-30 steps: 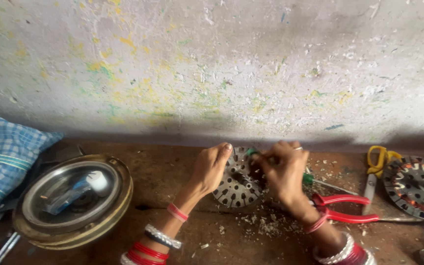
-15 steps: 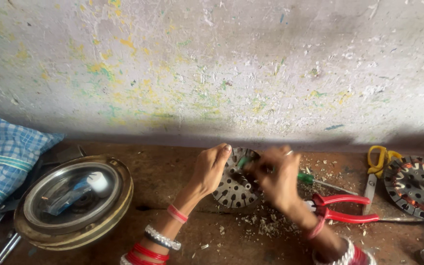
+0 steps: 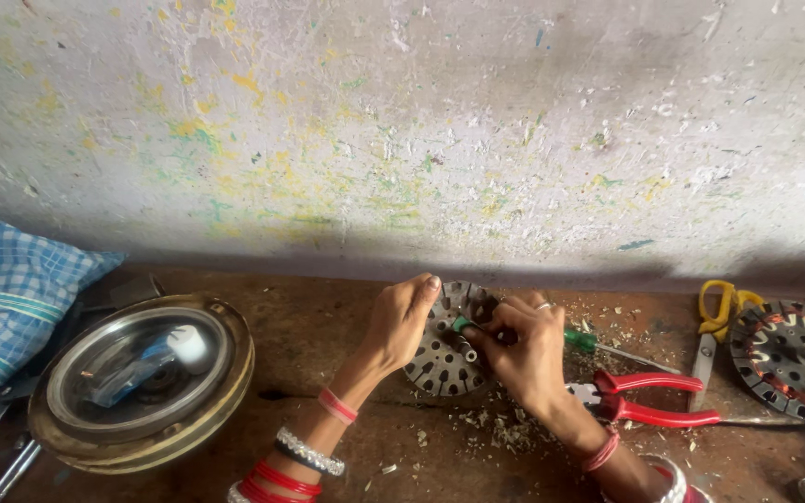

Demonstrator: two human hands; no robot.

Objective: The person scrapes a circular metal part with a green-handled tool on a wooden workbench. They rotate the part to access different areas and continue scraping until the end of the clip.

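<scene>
A round metal disc with many slots stands tilted on the brown floor in the head view. My left hand grips its upper left rim and steadies it. My right hand is closed on a small green piece pressed against the disc's face. Bangles circle both wrists. Bits of pale debris lie scattered below the disc.
A green-handled screwdriver and red-handled pliers lie right of my hand. Yellow-handled scissors and a wound round core sit at far right. A round metal housing and a blue checked cloth are left, against a paint-flecked wall.
My right hand has shifted slightly against the disc, working the green piece. My left hand stays on the rim.
</scene>
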